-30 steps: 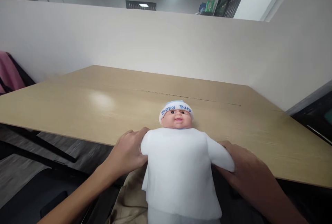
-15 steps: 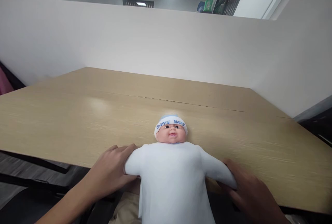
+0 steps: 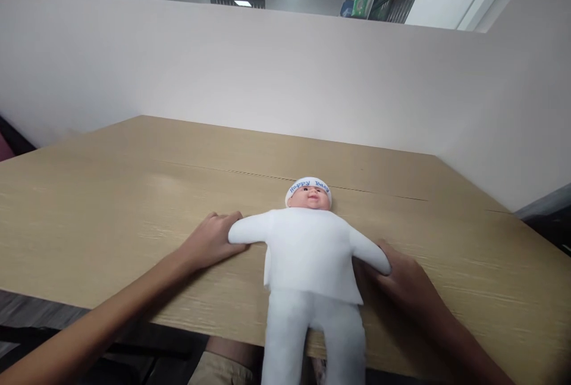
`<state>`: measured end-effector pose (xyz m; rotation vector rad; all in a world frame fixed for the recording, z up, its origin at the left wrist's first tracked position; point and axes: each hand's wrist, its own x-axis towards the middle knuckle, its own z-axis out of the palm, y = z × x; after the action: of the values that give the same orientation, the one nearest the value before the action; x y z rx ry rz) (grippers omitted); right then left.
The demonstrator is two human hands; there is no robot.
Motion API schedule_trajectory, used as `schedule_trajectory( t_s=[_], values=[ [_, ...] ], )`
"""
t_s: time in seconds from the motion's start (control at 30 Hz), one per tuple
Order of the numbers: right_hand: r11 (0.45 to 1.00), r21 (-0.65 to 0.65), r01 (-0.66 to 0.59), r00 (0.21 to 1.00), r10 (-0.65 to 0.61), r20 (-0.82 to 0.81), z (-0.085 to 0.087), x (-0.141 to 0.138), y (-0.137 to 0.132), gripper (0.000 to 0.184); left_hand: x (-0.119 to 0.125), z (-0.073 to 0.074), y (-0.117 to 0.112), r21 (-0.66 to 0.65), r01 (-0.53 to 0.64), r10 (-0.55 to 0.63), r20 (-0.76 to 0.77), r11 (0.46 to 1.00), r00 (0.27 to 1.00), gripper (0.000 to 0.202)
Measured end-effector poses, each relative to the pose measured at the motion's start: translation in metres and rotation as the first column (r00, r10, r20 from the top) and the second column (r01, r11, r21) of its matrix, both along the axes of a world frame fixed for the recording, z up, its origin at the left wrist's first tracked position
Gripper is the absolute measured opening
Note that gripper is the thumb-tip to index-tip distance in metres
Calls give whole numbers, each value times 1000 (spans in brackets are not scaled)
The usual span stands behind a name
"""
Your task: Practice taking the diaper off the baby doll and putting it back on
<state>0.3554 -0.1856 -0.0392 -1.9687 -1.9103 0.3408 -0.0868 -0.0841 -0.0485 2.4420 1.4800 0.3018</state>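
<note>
A baby doll in a white top and white trousers lies face up with its head towards the far side of the table. Its white headband carries blue "Happy Baby" lettering. My left hand is closed round the end of the doll's sleeve on the left. On the other side, my right hand grips the opposite sleeve end. Both arms of the doll are spread outwards. The lower legs run past the near table edge and out of the picture.
The wooden table has a thin seam across it. A white partition wall rises behind it. Below the near edge, part of a leg in beige shorts shows. A dark object stands at the right edge.
Both hands have moved the doll forward, farther onto the table and slightly right. Its trousers have come into view.
</note>
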Motion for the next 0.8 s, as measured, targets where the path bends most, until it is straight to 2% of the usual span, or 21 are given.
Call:
schedule_trajectory(
  t_s=[0.2,0.43,0.63,0.8],
  values=[
    [999,33,8,998,-10,55,-9,7,57,33,11,0,63,0,-16,16,33,1000,999,38],
    [984,178,-16,999,9,39,-22,16,110,34,19,-3,117,-1,-8,8,51,1000,999,44],
    [963,268,-32,999,20,48,-29,27,156,26,26,-17,157,98,-74,68,61,992,996,47],
    [964,265,-4,996,-20,88,-30,31,193,23,31,-25,190,198,-130,129,22,972,991,49]
  ],
)
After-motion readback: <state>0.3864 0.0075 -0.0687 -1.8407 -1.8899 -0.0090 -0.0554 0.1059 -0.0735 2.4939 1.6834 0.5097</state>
